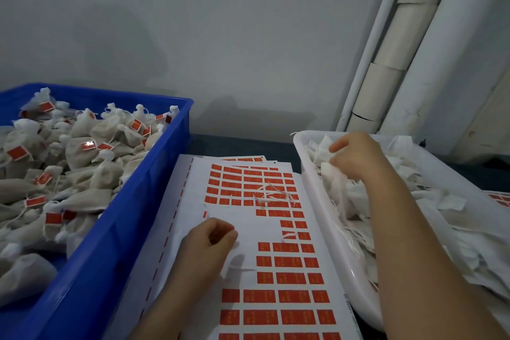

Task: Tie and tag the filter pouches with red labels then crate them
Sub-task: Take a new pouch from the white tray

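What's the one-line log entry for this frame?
right hand: grips pouch in white tray | left hand: curled on label sheet | blue crate: holds tagged pouches

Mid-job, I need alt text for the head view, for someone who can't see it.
The right hand grips a white pouch in the white tray, while the left hand rests curled on the sheet of red labels. A blue crate at left holds tagged pouches.

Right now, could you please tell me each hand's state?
Left hand: curled over the sheet; cannot tell if it holds anything.
Right hand: grips a pouch in the tray.
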A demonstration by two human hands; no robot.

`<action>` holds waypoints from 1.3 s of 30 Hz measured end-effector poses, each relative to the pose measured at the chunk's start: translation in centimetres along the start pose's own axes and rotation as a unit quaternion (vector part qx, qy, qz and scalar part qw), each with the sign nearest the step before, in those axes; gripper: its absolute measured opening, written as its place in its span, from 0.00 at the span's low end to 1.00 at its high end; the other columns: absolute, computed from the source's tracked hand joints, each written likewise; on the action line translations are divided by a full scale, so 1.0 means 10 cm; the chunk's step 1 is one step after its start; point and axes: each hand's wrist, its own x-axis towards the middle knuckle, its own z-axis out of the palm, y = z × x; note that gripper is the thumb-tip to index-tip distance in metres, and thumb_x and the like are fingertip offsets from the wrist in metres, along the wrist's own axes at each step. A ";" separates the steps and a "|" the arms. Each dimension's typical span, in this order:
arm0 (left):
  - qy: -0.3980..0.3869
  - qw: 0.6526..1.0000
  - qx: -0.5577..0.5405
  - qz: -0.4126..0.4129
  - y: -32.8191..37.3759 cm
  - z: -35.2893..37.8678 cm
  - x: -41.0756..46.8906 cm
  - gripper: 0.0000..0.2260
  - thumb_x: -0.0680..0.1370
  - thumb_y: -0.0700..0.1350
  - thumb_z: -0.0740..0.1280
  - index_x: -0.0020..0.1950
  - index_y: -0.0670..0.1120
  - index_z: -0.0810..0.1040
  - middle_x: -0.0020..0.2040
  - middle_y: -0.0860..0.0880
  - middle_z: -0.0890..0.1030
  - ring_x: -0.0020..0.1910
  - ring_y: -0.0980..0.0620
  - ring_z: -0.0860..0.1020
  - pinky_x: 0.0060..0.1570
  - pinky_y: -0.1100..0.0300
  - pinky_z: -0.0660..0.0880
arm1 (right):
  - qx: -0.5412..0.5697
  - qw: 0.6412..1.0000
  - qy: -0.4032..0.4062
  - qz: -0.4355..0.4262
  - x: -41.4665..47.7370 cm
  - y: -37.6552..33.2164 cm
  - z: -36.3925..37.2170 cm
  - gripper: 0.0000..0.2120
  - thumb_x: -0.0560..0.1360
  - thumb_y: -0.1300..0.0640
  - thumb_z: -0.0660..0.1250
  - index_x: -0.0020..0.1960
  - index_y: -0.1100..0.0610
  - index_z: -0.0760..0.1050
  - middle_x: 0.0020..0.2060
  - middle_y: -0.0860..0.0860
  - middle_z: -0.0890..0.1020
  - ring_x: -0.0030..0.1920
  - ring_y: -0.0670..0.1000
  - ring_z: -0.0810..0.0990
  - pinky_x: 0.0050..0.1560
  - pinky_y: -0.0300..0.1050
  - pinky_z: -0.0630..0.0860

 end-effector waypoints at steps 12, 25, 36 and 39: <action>-0.012 1.000 -0.024 -0.006 0.06 -0.09 0.00 0.05 0.77 0.52 0.65 0.51 0.60 0.71 0.46 0.65 0.74 0.43 0.62 0.76 0.29 0.76 0.69 | 0.230 0.935 0.058 -0.262 -0.60 -0.41 -0.31 0.14 0.75 0.66 0.65 0.51 0.48 0.77 0.41 0.42 0.82 0.43 0.39 0.81 0.45 0.28 0.76; -0.012 0.970 -0.231 0.073 0.22 -0.24 -0.08 0.18 0.62 0.59 0.68 0.45 0.51 0.80 0.42 0.59 0.82 0.43 0.59 0.80 0.35 0.67 0.77 | 0.396 0.902 -0.020 -0.173 -1.15 -0.16 0.98 0.10 0.73 0.58 0.68 0.46 0.41 0.75 0.44 0.33 0.79 0.50 0.31 0.76 0.38 0.23 0.72; -0.003 0.975 -0.207 0.081 0.21 -0.19 -0.10 0.03 0.72 0.48 0.67 0.42 0.54 0.81 0.41 0.62 0.83 0.44 0.62 0.81 0.36 0.69 0.76 | 0.461 0.879 0.023 -0.117 -1.21 0.05 1.15 0.08 0.75 0.57 0.64 0.46 0.44 0.77 0.44 0.30 0.79 0.50 0.33 0.77 0.39 0.22 0.71; 0.006 0.971 -0.222 0.093 0.23 -0.19 -0.12 0.06 0.67 0.51 0.67 0.42 0.54 0.81 0.40 0.62 0.83 0.44 0.62 0.81 0.35 0.69 0.76 | 0.441 0.886 -0.014 -0.145 -1.27 0.04 1.12 0.10 0.67 0.42 0.63 0.47 0.41 0.75 0.44 0.26 0.78 0.51 0.31 0.75 0.42 0.21 0.71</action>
